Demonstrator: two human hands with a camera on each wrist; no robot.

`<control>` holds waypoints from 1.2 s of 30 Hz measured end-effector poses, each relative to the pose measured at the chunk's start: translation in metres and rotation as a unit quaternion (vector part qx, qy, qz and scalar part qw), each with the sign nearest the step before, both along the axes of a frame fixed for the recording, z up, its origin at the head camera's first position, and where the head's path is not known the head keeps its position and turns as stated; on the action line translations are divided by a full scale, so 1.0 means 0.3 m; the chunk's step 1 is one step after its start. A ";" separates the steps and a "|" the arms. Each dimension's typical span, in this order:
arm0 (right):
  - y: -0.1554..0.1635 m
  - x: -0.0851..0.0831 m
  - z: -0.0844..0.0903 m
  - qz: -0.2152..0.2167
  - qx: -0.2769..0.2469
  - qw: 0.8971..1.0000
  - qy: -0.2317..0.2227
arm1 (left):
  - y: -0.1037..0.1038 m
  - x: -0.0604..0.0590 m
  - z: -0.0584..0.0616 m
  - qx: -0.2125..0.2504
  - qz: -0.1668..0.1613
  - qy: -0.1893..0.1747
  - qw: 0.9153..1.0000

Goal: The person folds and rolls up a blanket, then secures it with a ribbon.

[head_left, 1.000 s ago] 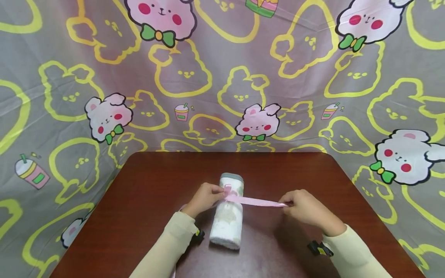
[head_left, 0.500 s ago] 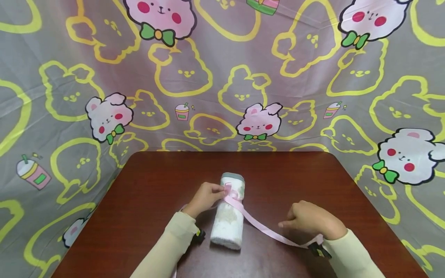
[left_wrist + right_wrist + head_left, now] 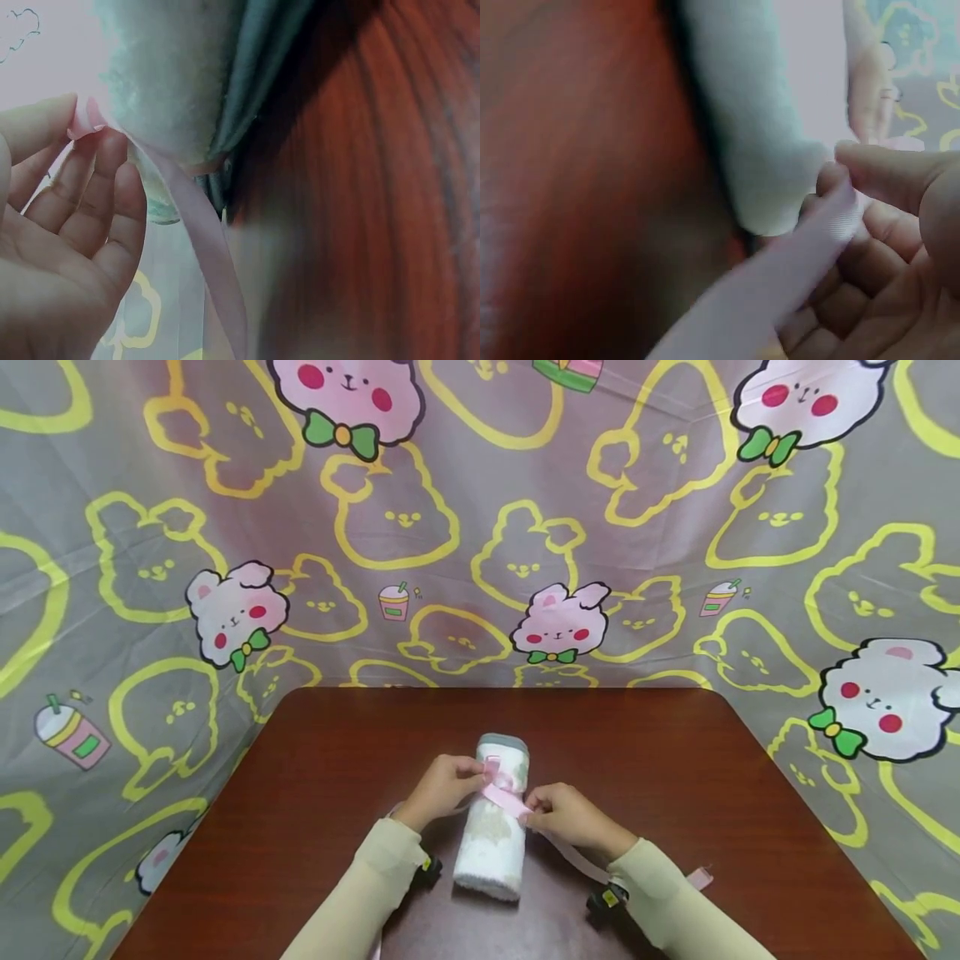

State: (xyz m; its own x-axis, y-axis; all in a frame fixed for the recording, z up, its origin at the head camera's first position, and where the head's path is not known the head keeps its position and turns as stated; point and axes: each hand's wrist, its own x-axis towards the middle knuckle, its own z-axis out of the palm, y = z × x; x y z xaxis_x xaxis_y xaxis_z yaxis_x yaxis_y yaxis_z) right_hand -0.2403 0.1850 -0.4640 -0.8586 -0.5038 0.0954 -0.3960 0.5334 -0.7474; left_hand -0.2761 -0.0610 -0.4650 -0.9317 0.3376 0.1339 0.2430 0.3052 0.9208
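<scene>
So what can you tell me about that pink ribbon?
The pink ribbon is a flat, narrow, satin-looking band wrapped around the rolled white towel near its far end. The left hand pinches it at the crossing on top of the roll; the right hand pinches it just beside the roll. One tail runs slack under the right arm, its end lying on the brown table.

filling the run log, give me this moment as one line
left hand: pinches pink ribbon at knot | right hand: pinches ribbon beside rolled towel | towel: lying on table
</scene>
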 end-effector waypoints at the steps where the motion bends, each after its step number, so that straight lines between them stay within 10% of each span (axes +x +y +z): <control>1: -0.005 -0.002 0.008 -0.012 -0.011 1.000 0.010 | 0.001 0.000 -0.002 0.000 0.000 0.006 1.000; 6: -0.040 -0.013 0.034 -0.072 -0.031 0.995 0.068 | 0.007 -0.007 -0.014 -0.017 0.000 0.057 0.998; 13: -0.108 -0.018 0.026 -0.143 -0.035 0.982 0.115 | 0.012 -0.001 -0.025 0.040 -0.002 -0.001 0.999; 20: -0.138 -0.026 0.024 -0.176 -0.027 0.970 0.163 | 0.014 -0.010 -0.027 0.050 -0.006 0.021 0.999; 36: -0.176 -0.048 0.017 -0.218 0.081 0.958 0.166 | 0.014 -0.009 -0.032 0.085 -0.024 -0.013 0.996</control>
State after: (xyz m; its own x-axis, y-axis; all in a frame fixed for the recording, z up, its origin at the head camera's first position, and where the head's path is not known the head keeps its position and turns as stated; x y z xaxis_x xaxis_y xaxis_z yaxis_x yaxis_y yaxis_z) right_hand -0.2548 0.1322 -0.4589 -0.9269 -0.1354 0.3500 -0.3105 0.8005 -0.5126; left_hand -0.2789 -0.0569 -0.4745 -0.9193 0.3559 0.1684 0.2283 0.1336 0.9644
